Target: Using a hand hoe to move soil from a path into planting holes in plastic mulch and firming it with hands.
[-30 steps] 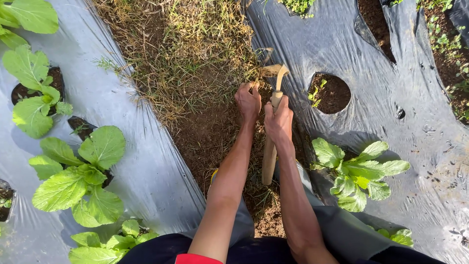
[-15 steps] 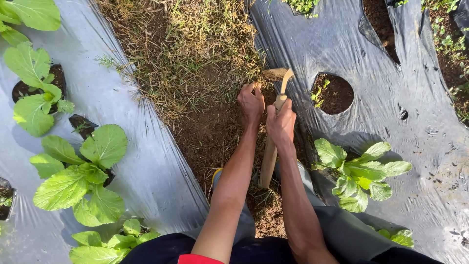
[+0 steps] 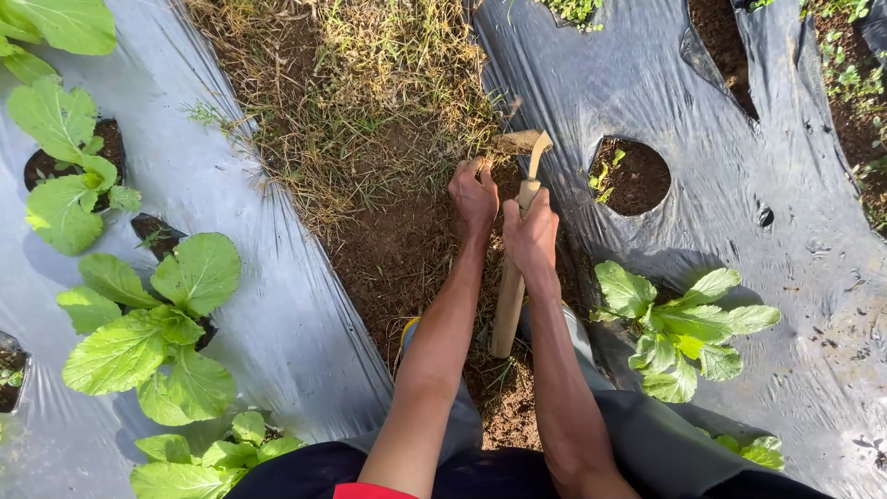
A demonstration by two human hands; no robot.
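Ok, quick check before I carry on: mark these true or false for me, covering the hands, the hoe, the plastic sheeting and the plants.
1. The right hand grips the wooden handle of a small hoe. True.
2. The left hand also holds the handle. False: it is down on the dry grass beside the blade.
3. Silver plastic sheeting covers the beds on both sides of the bare soil strip. True.
4. The round hole right of the hoe holds a large leafy plant. False: mostly bare soil with tiny sprouts.
5. Leafy green plants grow on the left bed. True.
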